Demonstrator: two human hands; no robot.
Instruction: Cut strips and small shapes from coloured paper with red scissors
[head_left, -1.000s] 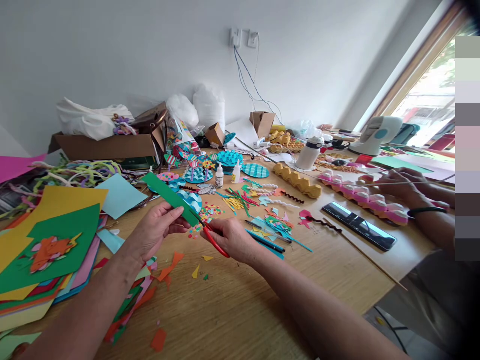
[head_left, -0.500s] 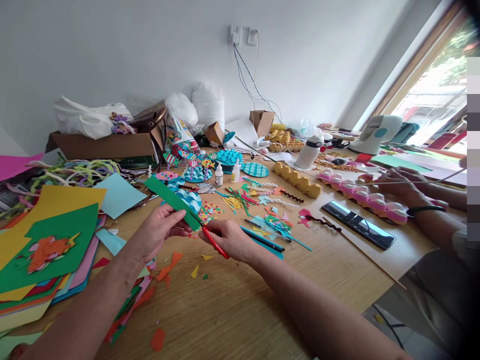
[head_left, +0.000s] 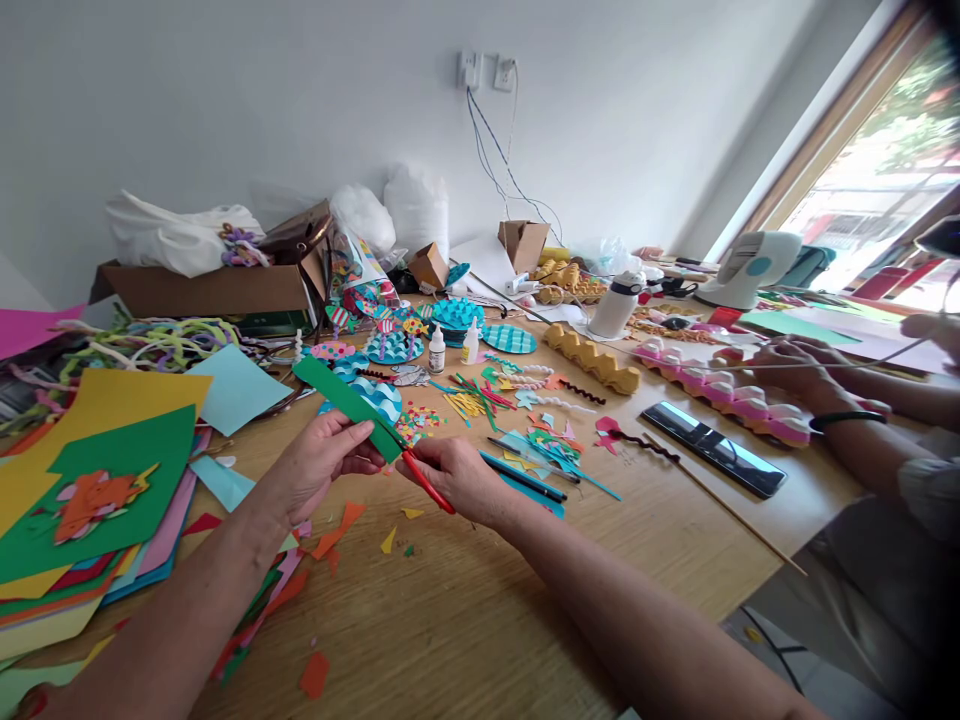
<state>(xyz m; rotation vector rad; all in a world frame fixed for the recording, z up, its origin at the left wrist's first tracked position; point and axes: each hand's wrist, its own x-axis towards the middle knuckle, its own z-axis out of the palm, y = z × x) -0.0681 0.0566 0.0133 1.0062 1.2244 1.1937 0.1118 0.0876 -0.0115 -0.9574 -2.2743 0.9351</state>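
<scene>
A green paper strip [head_left: 341, 396] slants above the wooden table [head_left: 420, 620], pinched between the thumb and fingers of my left hand [head_left: 326, 460]. My right hand [head_left: 461, 478] is closed round red-handled scissors [head_left: 426, 482], whose blades lie at the strip's lower right end. Small orange and yellow paper scraps [head_left: 388, 540] are on the table below both hands. Left of my left forearm, a green sheet [head_left: 161, 480] on a stack of coloured papers bears an orange paper piece [head_left: 94, 505].
Two small glue bottles [head_left: 437, 352] stand beyond my hands, near blue patterned discs [head_left: 510, 339]. To the right are pens [head_left: 525, 478], a phone [head_left: 712, 448], a pink egg-carton strip [head_left: 724, 390] and a long stick [head_left: 742, 515]. Another person's hands [head_left: 787, 365] hold a thin strand at the far right.
The green strip has shifted slightly to the right between my hands. At the far right, the other person's outer hand has come further into view.
</scene>
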